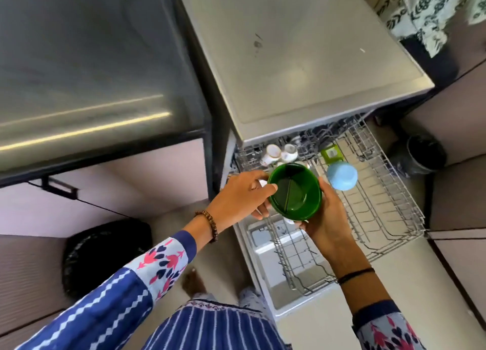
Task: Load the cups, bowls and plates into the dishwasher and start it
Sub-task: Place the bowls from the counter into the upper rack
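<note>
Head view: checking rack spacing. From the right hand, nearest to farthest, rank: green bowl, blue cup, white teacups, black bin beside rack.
1. green bowl, in the right hand
2. blue cup, inverted, just beyond
3. white teacups, rack's back left
4. black bin, floor, far right

Bright, diffuse light, shadows soft. Glare streaks on the steel counter (86, 128) up-left of the grip; dishwasher (289, 60) cavity just beyond it dark. Frame motion-soft, edges bowed.

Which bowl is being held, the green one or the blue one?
The green bowl: the left hand and right hand hold its sides. The light blue bowl sits untouched in the rack.
</note>
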